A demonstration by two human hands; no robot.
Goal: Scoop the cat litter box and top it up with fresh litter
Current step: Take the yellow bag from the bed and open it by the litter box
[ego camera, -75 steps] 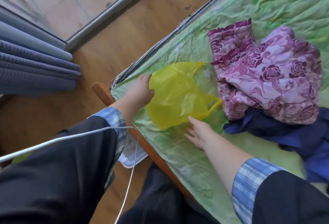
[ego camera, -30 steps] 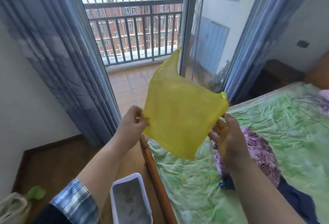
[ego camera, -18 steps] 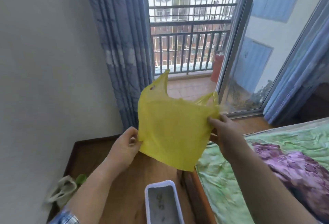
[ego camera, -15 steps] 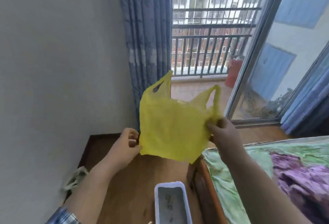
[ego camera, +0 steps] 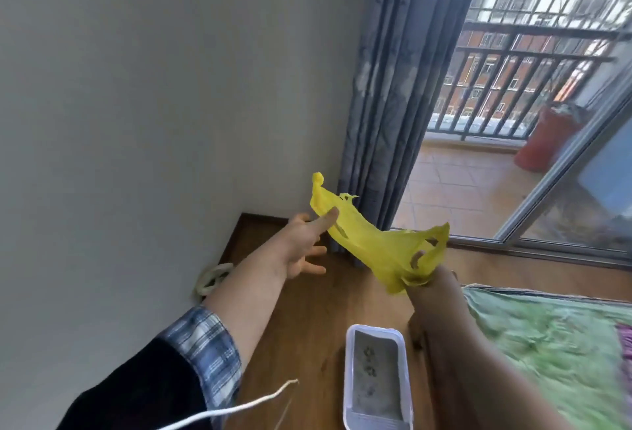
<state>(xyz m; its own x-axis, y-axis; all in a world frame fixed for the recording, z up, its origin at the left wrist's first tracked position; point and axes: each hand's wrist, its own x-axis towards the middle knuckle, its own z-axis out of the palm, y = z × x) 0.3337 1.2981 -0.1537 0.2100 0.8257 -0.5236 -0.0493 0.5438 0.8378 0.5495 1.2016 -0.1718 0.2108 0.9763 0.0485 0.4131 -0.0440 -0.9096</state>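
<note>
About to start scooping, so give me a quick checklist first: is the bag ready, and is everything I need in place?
1. Yellow plastic bag held: ok. The left hand pinches one end and the right hand grips the other.
2. Bag mouth open for waste: not ok. It is pulled into a twisted strip.
3. Litter box in reach: ok. It is on the wooden floor beside the bed, below the hands.
4. Waste to scoop: ok. Dark clumps show in the litter.
5. Scoop at hand: cannot tell. None is in view.
6. Fresh litter supply: cannot tell. None is in view.
</note>
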